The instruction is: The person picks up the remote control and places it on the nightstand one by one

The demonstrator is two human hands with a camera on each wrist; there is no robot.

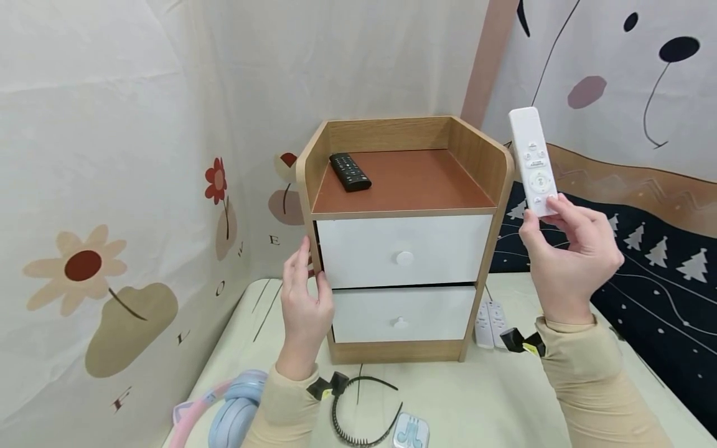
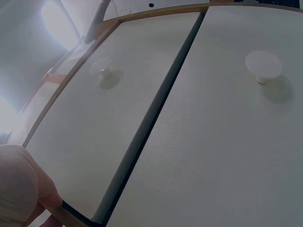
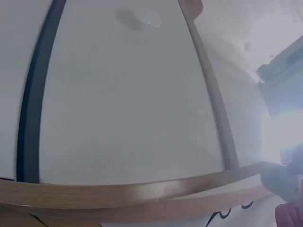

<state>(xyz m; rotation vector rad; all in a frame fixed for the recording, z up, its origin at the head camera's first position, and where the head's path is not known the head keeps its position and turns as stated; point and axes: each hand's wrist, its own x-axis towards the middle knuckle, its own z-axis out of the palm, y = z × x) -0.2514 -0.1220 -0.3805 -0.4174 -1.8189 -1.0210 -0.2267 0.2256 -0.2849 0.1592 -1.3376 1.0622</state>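
A small wood-edged cabinet point(image 1: 400, 208) with two white drawers stands in the middle of the head view. My left hand point(image 1: 305, 305) rests against its left side, fingers fairly straight and thumb by the front edge. In the left wrist view, that hand point(image 2: 23, 189) lies at the cabinet's edge beside the upper drawer point(image 2: 104, 109). My right hand point(image 1: 577, 255) pinches the lower end of a white remote control point(image 1: 532, 158), held upright with its buttons showing, right of the cabinet. A black remote control point(image 1: 350, 172) lies on the brown cabinet top, toward its left.
Two white power-strip-like objects point(image 1: 490, 323) lie beside the cabinet's right foot. In front are a black toothed headband point(image 1: 358, 440), a small case with light-blue earphones point(image 1: 411, 430) and pink-and-blue headphones point(image 1: 235, 407). Printed curtains point(image 1: 129, 186) hang behind and at the sides.
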